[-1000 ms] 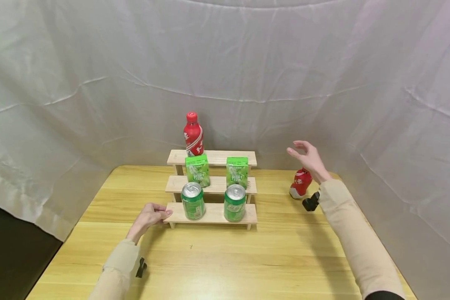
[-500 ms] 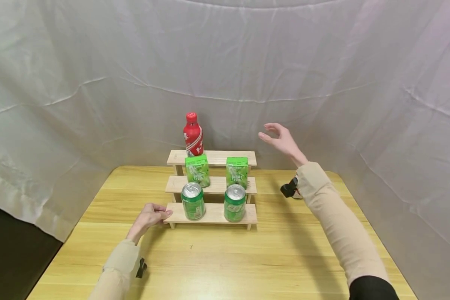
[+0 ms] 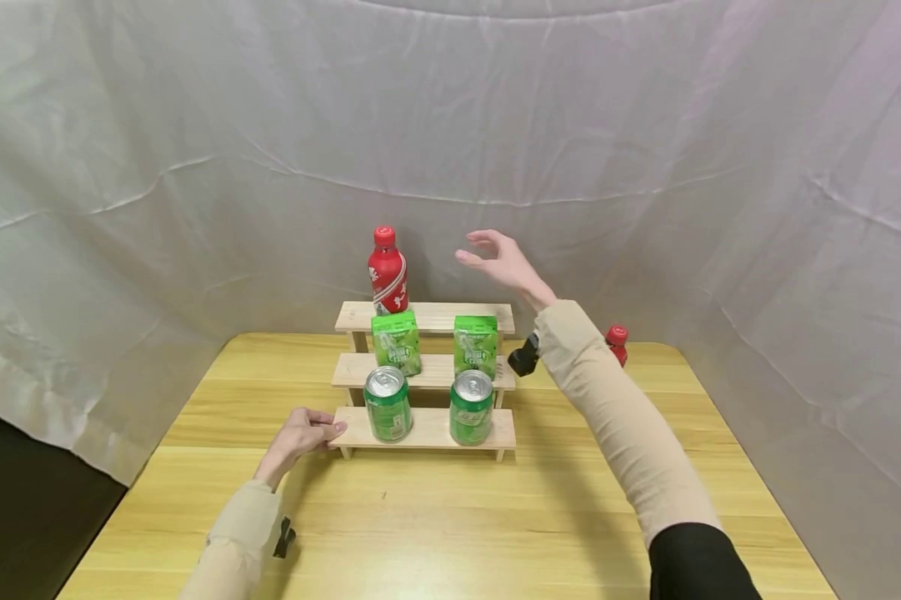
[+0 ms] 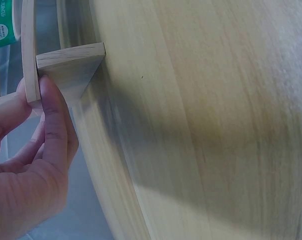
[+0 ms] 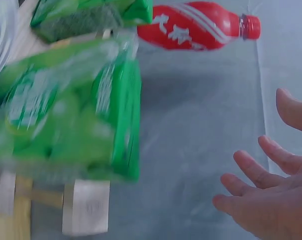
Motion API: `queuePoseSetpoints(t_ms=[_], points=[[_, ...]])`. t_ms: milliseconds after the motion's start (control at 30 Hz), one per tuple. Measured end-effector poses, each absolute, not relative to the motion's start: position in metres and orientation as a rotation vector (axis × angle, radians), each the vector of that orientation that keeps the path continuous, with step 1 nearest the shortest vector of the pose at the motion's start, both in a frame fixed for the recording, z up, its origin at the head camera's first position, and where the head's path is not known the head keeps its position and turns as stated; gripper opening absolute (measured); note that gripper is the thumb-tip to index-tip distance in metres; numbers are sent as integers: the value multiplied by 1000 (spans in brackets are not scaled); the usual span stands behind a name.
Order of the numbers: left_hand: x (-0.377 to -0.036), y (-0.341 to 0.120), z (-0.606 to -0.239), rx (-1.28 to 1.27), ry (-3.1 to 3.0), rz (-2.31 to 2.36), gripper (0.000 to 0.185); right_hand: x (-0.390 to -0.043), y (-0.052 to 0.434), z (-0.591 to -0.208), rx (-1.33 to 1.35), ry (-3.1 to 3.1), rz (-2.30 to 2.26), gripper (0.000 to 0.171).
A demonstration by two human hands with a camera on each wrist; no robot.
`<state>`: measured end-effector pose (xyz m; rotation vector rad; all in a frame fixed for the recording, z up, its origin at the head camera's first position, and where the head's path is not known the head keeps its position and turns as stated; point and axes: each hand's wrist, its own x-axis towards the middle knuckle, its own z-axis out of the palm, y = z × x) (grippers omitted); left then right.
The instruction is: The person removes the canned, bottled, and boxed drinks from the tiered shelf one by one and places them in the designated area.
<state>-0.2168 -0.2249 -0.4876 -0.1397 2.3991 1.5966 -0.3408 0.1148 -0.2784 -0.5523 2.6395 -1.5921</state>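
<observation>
My left hand [image 3: 300, 435] pinches the left end of the lowest step of a three-tier wooden display rack [image 3: 427, 428], its thumb above the board and fingers below in the left wrist view. My right hand [image 3: 501, 260] is in the air above the right part of the top step, fingers loosely bent with nothing between them. To its left, a red bottle [image 3: 387, 275] stands upright on the top step. Two green drink cartons [image 3: 396, 343] stand on the middle step. Two green cans [image 3: 387, 406] with silver tops stand on the lowest step.
Another red bottle [image 3: 618, 337] is on the wooden table [image 3: 435, 533] to the right, mostly hidden behind my right sleeve [image 3: 615, 417]. A grey curtain [image 3: 270, 200] hangs behind the table and along its sides. Each wrist carries a small black camera [image 3: 523, 357].
My right hand has moved left and slightly up, away from the bottle on the table, toward the top of the rack. The left hand keeps its hold on the lowest step.
</observation>
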Motion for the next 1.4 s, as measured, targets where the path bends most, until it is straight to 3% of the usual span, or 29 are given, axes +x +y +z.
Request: queuePoseSetpoints(t_ms=[600, 1400], points=[[-218, -225, -488, -162, 2406, 1567, 46, -347, 33, -282, -535, 2480, -1690, 56], [-216, -229, -487, -164, 2397, 1592, 42, -352, -9, -295, -565, 2478, -1783, 43]])
